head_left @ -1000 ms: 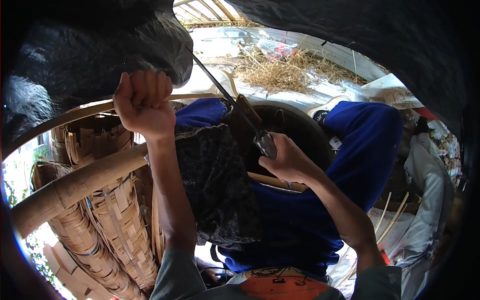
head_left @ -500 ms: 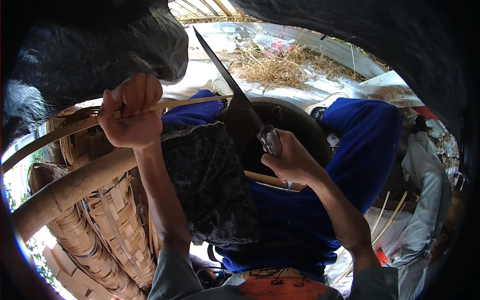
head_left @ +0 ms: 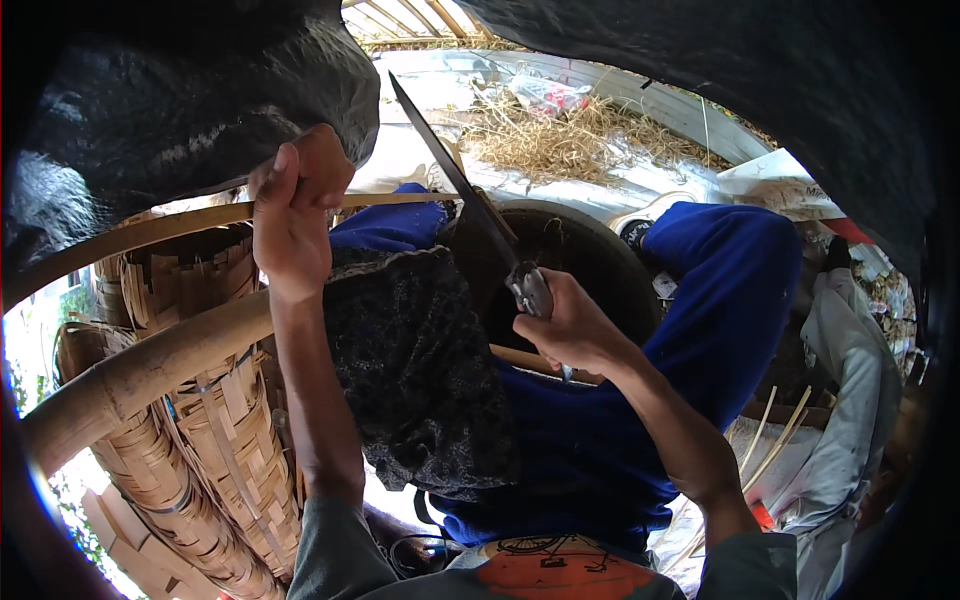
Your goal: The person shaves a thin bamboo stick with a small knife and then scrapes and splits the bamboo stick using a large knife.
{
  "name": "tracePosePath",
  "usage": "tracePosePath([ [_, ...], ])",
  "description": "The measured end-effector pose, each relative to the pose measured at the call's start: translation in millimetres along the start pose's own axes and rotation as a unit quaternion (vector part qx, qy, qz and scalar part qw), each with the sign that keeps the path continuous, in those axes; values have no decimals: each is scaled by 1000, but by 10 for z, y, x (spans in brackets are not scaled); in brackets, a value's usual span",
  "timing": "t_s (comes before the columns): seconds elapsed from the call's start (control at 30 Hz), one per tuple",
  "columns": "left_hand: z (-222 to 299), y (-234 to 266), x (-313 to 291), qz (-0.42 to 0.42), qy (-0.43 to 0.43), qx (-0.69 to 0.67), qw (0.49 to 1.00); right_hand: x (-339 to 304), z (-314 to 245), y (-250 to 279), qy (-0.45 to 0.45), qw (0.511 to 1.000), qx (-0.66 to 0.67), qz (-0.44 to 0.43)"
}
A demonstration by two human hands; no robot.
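A long, thin bamboo strip [head_left: 170, 232] comes in from the left edge and bends across to the knife. My left hand [head_left: 300, 215] is closed around it, thumb up. The wooden-looking handle of a long dark-bladed knife [head_left: 450, 163] is in my right hand [head_left: 575, 325]; its blade points up and to the left. The far tip of the strip meets the blade, or passes just behind it; which one I cannot tell. A black patterned cloth [head_left: 415, 370] lies over my left thigh, below the strip.
Under the left forearm runs a thick bamboo pole [head_left: 130, 395], beside woven bamboo baskets [head_left: 230, 450]. Between my blue-trousered legs stands a dark round tub [head_left: 590, 235]. Dry straw [head_left: 560, 140] lies beyond it. Black sheeting [head_left: 200, 100] hangs overhead. Thin strips [head_left: 780, 445] lie at right.
My left hand has shifted right along the strip, nearer the knife, with its wrist turned more upright. The right hand and knife have moved slightly left and down.
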State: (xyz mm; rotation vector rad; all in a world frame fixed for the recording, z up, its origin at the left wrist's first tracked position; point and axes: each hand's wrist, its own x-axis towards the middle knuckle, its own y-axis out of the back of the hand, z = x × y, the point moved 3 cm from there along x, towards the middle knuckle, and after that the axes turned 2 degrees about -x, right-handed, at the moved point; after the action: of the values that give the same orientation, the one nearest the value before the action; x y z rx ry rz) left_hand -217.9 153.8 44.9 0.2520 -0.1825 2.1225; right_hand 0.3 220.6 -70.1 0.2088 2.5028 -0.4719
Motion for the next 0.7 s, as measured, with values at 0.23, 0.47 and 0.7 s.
tracePosePath([
  [0.23,-14,130,-219,-24,120,-113,986,-34,-105,301,44,996,-15,73],
  [0.47,-86,134,-256,77,58,-4,995,-52,-100,333,33,996,-24,82],
  [0.7,-83,142,-406,67,71,-109,989,-46,-81,233,26,997,-36,67],
])
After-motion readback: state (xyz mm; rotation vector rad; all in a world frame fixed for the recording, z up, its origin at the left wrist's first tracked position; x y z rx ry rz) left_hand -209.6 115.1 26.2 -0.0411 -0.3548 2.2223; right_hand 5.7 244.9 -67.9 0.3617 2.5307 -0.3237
